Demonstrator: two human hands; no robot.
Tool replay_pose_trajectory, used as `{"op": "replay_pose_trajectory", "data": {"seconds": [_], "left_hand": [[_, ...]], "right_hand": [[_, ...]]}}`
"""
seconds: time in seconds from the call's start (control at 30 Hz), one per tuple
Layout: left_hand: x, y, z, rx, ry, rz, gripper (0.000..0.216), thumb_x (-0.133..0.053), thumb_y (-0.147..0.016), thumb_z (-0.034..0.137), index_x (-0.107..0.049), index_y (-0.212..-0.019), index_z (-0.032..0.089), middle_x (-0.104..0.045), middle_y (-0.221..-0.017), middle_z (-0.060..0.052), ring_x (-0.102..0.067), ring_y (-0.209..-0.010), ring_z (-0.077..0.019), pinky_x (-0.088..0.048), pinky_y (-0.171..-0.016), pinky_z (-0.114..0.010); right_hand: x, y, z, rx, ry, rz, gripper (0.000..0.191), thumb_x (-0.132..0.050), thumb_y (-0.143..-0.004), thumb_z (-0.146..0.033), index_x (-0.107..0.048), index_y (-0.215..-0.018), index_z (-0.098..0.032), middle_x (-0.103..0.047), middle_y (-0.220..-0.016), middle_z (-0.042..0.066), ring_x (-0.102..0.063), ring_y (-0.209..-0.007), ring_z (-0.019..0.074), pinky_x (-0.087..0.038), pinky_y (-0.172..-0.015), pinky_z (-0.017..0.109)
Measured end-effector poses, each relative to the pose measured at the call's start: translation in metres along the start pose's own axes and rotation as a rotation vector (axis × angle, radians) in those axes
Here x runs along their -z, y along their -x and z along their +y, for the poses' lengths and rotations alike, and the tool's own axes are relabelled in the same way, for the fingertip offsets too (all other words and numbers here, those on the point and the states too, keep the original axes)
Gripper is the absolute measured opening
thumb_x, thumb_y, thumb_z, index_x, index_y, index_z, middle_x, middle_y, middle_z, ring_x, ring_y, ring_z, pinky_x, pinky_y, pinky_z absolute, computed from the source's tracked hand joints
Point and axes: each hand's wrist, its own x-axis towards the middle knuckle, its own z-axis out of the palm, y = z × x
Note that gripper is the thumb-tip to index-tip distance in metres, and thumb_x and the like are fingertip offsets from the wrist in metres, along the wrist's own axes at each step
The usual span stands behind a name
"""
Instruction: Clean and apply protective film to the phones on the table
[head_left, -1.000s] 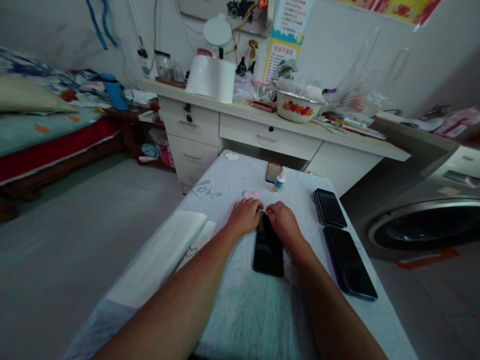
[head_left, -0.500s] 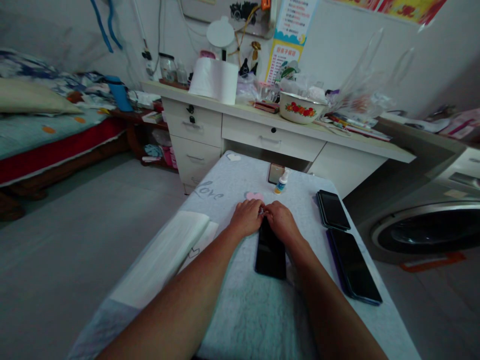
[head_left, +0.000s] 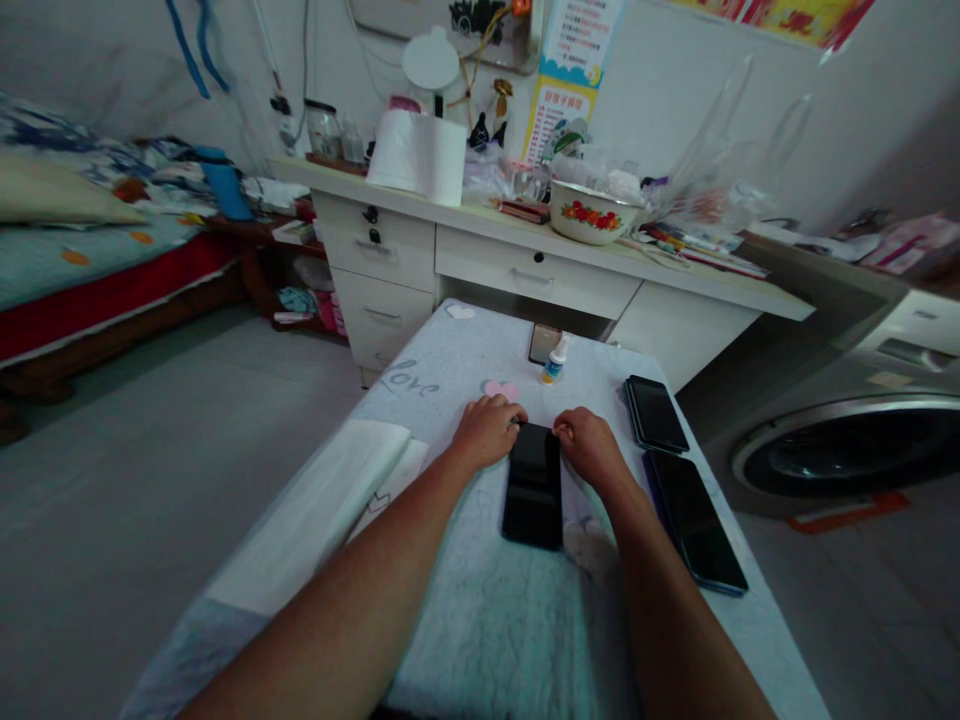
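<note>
A black smartphone (head_left: 533,490) lies screen up on the cloth-covered table in front of me. My left hand (head_left: 486,432) is at its upper left corner, fingers pinched on something small and dark that I cannot make out. At the upper right corner my right hand (head_left: 589,445) is curled closed, its fingertips against or just beside the phone's edge; what they hold, if anything, is hidden. Beyond the hands stands a small spray bottle (head_left: 554,362) with a blue and yellow label, beside another phone (head_left: 543,342) lying flat.
To the right lie a dark tablet-like device (head_left: 657,413) and a large dark phone (head_left: 696,520). A folded white cloth (head_left: 330,515) runs along the table's left side. Behind is a white desk (head_left: 536,268) with a flowered bowl (head_left: 592,213); a washing machine (head_left: 862,420) stands at right.
My hands, together at the phone's top edge before, have parted: the right moved right to the corner, the left slightly left. The phone's top is now uncovered. The whole view shifted slightly.
</note>
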Motion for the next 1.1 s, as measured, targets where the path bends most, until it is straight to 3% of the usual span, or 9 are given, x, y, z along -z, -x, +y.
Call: {"op": "replay_pose_trajectory", "data": {"seconds": [0.5, 0.83, 1.1], "left_hand": [[0.000, 0.000, 0.001, 0.005, 0.001, -0.003, 0.026, -0.049, -0.085, 0.025, -0.063, -0.106, 0.029, -0.061, -0.111, -0.004, -0.051, -0.109, -0.0224, -0.040, -0.093, -0.039], [-0.003, 0.000, -0.001, -0.005, 0.006, 0.021, 0.021, -0.049, -0.085, 0.025, -0.061, -0.102, 0.025, -0.061, -0.111, -0.004, -0.052, -0.108, -0.0223, -0.040, -0.092, -0.039], [0.001, 0.000, 0.002, 0.023, -0.012, -0.005, 0.021, -0.048, -0.086, 0.026, -0.059, -0.104, 0.024, -0.061, -0.112, -0.004, -0.052, -0.109, -0.0226, -0.039, -0.092, -0.038]], "right_hand": [[0.015, 0.010, 0.006, 0.136, -0.088, -0.136, 0.013, -0.058, -0.080, -0.016, -0.070, -0.084, -0.017, -0.068, -0.087, 0.004, -0.059, -0.081, 0.0144, -0.037, -0.072, 0.022], [0.000, 0.000, -0.004, 0.024, -0.026, -0.009, 0.018, -0.052, -0.086, -0.017, -0.069, -0.091, -0.016, -0.065, -0.093, 0.007, -0.057, -0.085, 0.0147, -0.036, -0.076, 0.023], [-0.011, -0.011, -0.031, 0.105, 0.008, 0.010, 0.024, -0.044, -0.092, -0.018, -0.068, -0.094, -0.016, -0.062, -0.093, 0.009, -0.056, -0.088, 0.0161, -0.037, -0.078, 0.024]]}}
